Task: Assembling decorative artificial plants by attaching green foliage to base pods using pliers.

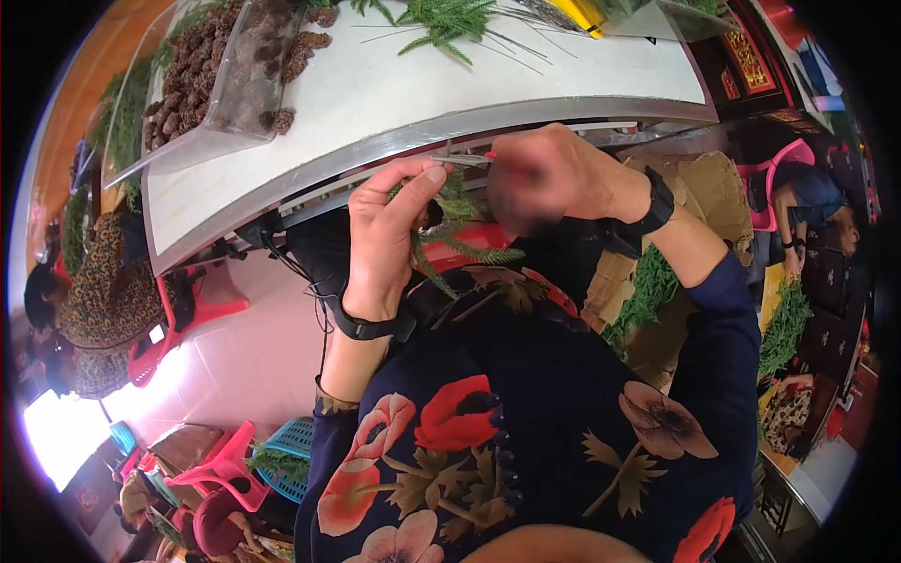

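Note:
My left hand pinches a green artificial pine sprig between thumb and fingers, just off the table's near edge. Its needled branches hang down in front of my chest. To the right, my right hand is closed around a slim grey tool with a bit of red at the handle. The tool's grey end reaches the left fingertips at the top of the sprig. A blurred patch covers part of the right hand, so the tool's exact kind is hidden.
On the white table stands a clear bin of pine cones, some loose beside it. More green sprigs and thin stems lie farther back. A cardboard box with greenery is at my right. Other people sit working around on pink stools.

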`<state>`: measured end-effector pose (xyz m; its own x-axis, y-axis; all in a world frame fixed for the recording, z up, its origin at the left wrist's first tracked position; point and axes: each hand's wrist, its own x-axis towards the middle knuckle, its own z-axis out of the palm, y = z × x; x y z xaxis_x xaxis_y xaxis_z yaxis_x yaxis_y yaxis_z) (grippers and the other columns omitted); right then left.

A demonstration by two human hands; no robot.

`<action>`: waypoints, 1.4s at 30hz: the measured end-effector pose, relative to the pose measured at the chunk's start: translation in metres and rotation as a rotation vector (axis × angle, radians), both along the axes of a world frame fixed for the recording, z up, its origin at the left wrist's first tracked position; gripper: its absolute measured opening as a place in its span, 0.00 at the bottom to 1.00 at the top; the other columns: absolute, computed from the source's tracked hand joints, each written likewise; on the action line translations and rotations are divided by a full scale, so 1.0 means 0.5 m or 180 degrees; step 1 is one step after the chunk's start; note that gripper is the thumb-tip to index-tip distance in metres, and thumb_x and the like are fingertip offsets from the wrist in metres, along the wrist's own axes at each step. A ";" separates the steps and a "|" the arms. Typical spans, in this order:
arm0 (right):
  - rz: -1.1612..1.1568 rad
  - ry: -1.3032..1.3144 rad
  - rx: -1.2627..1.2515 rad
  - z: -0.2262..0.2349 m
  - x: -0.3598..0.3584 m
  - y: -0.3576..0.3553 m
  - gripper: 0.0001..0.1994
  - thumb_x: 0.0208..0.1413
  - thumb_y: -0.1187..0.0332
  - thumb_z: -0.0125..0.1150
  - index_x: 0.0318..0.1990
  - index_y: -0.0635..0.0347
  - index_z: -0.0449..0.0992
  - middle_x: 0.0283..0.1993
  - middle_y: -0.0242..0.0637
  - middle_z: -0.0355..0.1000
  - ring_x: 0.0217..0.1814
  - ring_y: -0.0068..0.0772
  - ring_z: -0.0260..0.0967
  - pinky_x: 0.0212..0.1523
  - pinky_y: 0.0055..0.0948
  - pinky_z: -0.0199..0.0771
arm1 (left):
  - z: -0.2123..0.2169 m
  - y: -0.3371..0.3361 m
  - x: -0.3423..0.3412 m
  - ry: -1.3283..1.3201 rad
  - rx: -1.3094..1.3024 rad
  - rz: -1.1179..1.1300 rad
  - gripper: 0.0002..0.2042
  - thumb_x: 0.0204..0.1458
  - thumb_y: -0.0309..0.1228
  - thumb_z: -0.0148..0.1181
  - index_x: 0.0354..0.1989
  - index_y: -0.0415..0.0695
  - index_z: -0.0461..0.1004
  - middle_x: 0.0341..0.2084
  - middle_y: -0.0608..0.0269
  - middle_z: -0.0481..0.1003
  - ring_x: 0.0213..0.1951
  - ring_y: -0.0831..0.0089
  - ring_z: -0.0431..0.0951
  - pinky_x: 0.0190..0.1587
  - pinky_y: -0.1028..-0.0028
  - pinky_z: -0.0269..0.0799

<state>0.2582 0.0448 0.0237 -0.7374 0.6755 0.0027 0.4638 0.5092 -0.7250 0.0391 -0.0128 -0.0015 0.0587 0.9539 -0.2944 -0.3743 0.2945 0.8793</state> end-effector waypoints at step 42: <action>-0.0616 -0.0144 -0.0118 0.006 -0.020 -0.060 0.13 0.53 0.67 0.62 0.39 0.68 0.70 0.29 0.51 0.70 0.32 0.56 0.67 0.32 0.40 0.67 | -0.018 0.004 0.022 0.0153 0.0042 0.0631 0.06 0.54 0.25 0.58 0.37 0.37 0.78 0.19 0.75 0.70 0.19 0.90 0.61 0.22 0.86 0.52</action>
